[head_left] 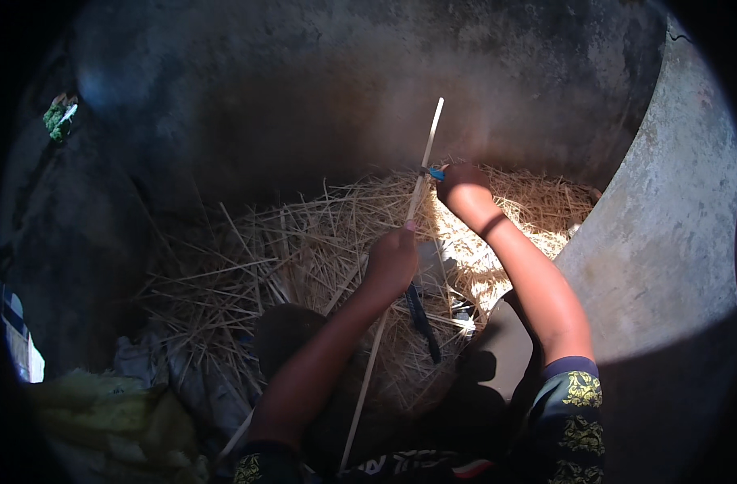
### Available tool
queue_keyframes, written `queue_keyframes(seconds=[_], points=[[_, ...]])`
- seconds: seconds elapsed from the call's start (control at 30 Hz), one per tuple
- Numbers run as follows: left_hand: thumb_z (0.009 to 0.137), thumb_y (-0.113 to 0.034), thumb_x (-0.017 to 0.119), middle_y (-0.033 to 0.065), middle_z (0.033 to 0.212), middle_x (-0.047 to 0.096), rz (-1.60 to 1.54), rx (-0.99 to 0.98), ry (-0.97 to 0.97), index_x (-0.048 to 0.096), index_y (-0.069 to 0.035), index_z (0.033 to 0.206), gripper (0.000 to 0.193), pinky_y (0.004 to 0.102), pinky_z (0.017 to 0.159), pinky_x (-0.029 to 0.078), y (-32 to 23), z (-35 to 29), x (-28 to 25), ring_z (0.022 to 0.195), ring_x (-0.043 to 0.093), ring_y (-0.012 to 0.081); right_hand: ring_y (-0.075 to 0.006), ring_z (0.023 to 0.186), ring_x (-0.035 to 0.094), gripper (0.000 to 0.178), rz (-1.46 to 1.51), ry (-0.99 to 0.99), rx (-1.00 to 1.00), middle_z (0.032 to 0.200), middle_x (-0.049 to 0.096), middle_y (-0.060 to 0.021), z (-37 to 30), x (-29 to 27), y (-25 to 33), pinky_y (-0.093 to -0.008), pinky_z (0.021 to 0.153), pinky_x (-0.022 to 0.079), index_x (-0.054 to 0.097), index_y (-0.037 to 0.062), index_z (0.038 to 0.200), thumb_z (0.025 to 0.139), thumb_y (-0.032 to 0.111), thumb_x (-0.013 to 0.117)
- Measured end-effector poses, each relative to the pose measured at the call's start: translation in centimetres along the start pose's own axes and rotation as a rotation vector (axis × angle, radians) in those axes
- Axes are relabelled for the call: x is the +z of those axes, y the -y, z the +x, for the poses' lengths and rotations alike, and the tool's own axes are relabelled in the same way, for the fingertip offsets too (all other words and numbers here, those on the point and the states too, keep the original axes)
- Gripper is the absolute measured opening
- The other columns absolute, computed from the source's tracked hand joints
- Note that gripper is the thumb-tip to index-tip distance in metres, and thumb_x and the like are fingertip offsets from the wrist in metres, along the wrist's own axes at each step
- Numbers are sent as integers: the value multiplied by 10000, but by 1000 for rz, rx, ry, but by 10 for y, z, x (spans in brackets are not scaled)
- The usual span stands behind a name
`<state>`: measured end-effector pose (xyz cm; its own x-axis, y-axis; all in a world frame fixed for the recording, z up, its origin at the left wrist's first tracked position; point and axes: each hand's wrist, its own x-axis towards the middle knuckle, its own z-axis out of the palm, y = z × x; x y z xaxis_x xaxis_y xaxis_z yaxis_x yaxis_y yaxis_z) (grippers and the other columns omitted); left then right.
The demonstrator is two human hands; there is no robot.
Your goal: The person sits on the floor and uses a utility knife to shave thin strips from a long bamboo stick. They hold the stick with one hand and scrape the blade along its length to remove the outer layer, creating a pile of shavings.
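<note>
The left hand (pixel 393 260) is curled closed around a long, pale stick (pixel 427 153), thumb uppermost along it. The stick rises from this grip past the right hand, leaning a little to the right, and its lower part runs down from the left hand toward the person's lap. The right hand (pixel 465 185) sits above and to the right of the left one, just beside the stick, its fingers folded around a small blue piece (pixel 436 173). A narrow dark bit reaches from that piece to the stick; whether it is a blade or a tie, I cannot tell.

Just below the left hand, a dark, strap-like strip (pixel 419 323) slants down to the right over the straw. Loose straw (pixel 304 234) spreads beneath and around both hands, thickest to the left of the left hand, and brightly sunlit under the right hand and wrist.

Nearer the body than the hands, a patterned sleeve (pixel 570 411) covers the upper right arm, and a sunlit trouser leg (pixel 501 351) lies below the right forearm. Well to the left of the left forearm is a crumpled yellow-green sack (pixel 110 419), with greyish cloth (pixel 199 387) between them. Beyond the hands stands a dark, curved wall (pixel 344 97); its paler, lit stretch (pixel 667 177) lies to the right of the right arm.
</note>
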<state>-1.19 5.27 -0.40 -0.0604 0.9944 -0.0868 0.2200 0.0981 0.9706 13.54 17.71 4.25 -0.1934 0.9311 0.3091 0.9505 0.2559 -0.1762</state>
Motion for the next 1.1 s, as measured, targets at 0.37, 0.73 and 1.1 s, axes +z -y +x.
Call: queue_keyframes(seconds=[0.37,0.73,1.1], points=[[1045,-361,401,214,639,518,400,203,-213,559,35,812,486,464,633,430,-1,-21,-3,596,529,389,-323,763,719,152,-215,-120,-223,802,713,-175,-10,11,11,-424,684,578,727,51,816,821,127,595],[1042,-308,393,249,696,582,484,192,-21,583,39,840,444,482,671,459,4,-33,13,692,595,445,-315,811,729,133,-232,-232,191,833,729,-144,42,22,-80,-407,694,584,746,93,824,844,115,616],[1039,-302,372,259,819,657,762,396,130,637,19,884,444,512,754,511,41,-41,-15,767,652,430,-311,927,722,192,-103,-199,746,960,728,-193,-6,14,-201,-386,796,575,740,27,928,847,183,662]])
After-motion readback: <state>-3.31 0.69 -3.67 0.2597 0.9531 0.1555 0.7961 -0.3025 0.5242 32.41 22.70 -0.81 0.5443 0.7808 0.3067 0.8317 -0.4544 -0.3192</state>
